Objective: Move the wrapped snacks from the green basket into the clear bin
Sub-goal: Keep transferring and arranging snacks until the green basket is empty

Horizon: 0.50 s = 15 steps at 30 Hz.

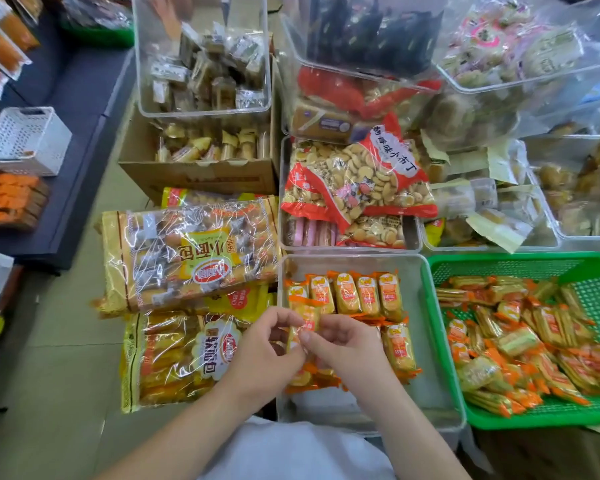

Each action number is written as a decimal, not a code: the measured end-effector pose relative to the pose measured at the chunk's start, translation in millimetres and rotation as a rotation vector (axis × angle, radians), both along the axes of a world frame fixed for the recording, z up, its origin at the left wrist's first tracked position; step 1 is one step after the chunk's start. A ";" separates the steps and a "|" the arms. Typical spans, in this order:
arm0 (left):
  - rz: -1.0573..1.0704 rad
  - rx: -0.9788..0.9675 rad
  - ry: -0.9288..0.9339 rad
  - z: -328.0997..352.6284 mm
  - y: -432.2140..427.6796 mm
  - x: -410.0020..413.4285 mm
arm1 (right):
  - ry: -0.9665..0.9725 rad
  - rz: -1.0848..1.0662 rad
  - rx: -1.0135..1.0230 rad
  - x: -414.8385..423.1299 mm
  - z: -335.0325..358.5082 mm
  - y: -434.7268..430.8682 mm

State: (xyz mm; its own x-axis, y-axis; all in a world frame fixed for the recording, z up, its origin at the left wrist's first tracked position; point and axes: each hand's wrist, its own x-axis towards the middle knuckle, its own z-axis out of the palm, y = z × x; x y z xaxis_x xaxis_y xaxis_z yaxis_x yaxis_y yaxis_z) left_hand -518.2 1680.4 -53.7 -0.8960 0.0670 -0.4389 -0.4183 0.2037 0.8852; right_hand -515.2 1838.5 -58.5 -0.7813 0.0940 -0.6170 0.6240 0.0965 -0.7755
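Note:
The green basket (444,344) at the lower right holds a loose heap of orange-and-yellow wrapped snacks (520,341). To its left stands the clear bin (426,271), with a neat row of the same snacks (357,292) standing along its far side and more lying lower down. Over the bin's left part, both hands hold one wrapped snack (303,323) between them. My left hand (260,351) pinches its left edge. My right hand (340,348) pinches its lower end with thumb and fingers.
Large yellow bread bags (187,251) lie on the floor left of the bin. Behind it are more clear bins with biscuit bags (354,188) and a cardboard box (194,174). A dark bench on the left carries a white basket (25,140).

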 end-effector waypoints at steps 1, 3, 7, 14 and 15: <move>-0.003 0.014 -0.005 -0.2 -3.2 -0.1 | -0.005 -0.030 -0.011 -2.6 -0.8 -3.6; 0.001 0.045 -0.022 -1.7 -12.6 -1.1 | -0.010 -0.068 -0.031 -6.7 -1.9 -4.9; 0.082 0.007 -0.050 -8.4 -32.5 -4.8 | -0.014 -0.108 0.015 -17.6 -8.3 0.4; 0.103 -0.054 -0.040 -8.8 -54.2 -12.4 | -0.066 -0.044 0.035 -47.9 -12.0 1.4; 0.071 -0.087 -0.013 -8.5 -55.5 -15.4 | -0.032 0.032 0.037 -48.0 -7.2 0.2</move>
